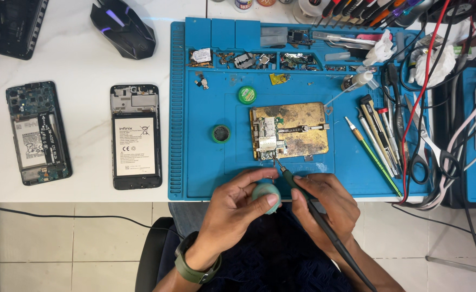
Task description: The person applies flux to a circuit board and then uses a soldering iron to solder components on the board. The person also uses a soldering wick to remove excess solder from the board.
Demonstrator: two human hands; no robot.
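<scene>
Black soldering iron (308,203) in the right hand (324,208) slants up-left, tip at the circuit board (268,139). Left hand (232,208) grips a teal solder spool (266,196). Mat (205,162) trays (249,59) hold small parts.

- A white surface (86,59) carries everything.
- On its left lie two opened phones (38,132) with their backs off, side by side but apart.
- A black computer mouse (123,27) sits above them.
- A blue repair mat (205,162) covers the middle.
- A tangle of cables (438,157) lies at the right.
</scene>
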